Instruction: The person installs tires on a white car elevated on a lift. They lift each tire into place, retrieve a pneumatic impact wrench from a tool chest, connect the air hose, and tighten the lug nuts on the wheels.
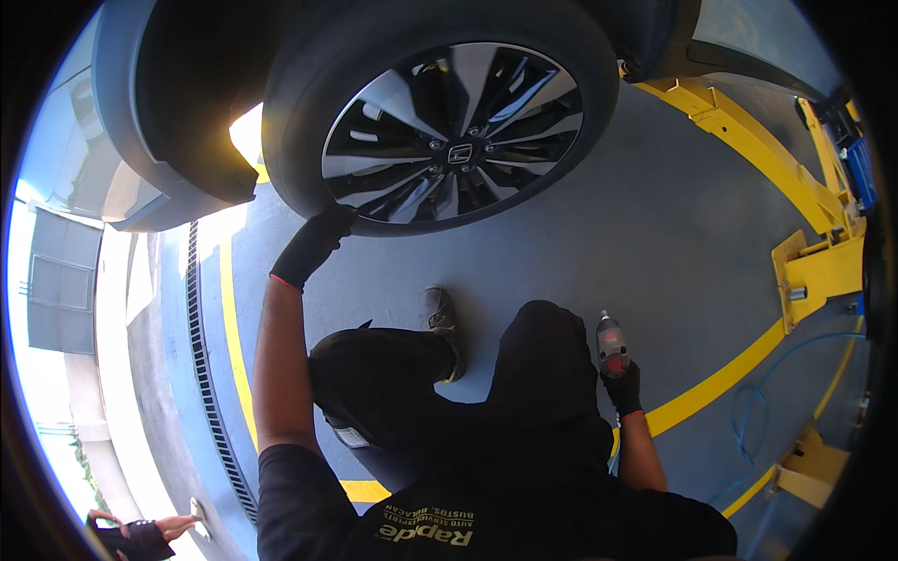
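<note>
A car wheel (pixel 468 89) with a black tyre and a silver-and-black multi-spoke rim is mounted on a raised car in front of me. Lug nuts show around its centre cap. My left hand (pixel 316 248), in a black glove with a red cuff, grips the tyre at its lower left; its fingers are partly hidden against the dark rubber. In my right hand (pixel 621 388), gloved alike, is a grey-and-red impact wrench (pixel 611 341). I hold it low beside my right knee, away from the wheel, with its socket end pointing forward.
Yellow lift arms (pixel 748 154) reach under the car from a lift post (pixel 823 276) at the right. A thin blue hose (pixel 748 411) trails along the grey floor there. A drain grate (pixel 201 365) runs along the left. Another person (pixel 136 540) is at the lower left.
</note>
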`<control>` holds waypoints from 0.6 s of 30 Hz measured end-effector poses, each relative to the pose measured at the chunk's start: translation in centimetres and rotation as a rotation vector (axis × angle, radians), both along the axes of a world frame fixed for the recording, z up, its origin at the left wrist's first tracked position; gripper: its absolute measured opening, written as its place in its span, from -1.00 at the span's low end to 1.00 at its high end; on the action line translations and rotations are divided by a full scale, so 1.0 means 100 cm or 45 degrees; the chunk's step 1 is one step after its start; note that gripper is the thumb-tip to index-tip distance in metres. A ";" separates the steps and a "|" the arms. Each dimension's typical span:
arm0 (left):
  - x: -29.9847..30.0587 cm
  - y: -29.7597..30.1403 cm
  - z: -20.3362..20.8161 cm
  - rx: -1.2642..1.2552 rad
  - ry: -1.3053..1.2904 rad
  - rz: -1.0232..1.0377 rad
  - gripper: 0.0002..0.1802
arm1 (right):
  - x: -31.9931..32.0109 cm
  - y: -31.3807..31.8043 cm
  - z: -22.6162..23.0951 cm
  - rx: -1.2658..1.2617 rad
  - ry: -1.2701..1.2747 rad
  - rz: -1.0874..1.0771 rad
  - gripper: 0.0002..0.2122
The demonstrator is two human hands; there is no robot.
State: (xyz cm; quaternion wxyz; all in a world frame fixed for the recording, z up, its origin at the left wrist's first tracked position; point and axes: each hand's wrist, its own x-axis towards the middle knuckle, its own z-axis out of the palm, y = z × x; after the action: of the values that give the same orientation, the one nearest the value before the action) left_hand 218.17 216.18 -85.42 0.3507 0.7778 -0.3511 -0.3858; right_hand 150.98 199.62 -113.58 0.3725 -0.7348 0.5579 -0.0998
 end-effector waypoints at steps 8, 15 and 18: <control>-0.046 -0.031 0.049 -0.194 -0.486 -0.304 -0.57 | -0.007 -0.006 -0.025 0.004 -0.108 -0.129 -0.59; -0.102 -0.040 0.030 -0.250 -0.894 -0.748 -0.59 | 0.003 0.004 0.002 0.427 -0.331 -0.463 -0.68; -0.149 -0.042 0.066 0.018 -0.355 -0.249 -0.50 | -0.005 0.004 0.001 0.652 -0.444 -0.492 -0.69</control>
State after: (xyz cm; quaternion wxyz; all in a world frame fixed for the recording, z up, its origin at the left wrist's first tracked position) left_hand 203.27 212.01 -78.82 0.2538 0.7884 -0.4675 -0.3089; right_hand 150.44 200.03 -113.44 0.6083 -0.4705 0.6215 -0.1493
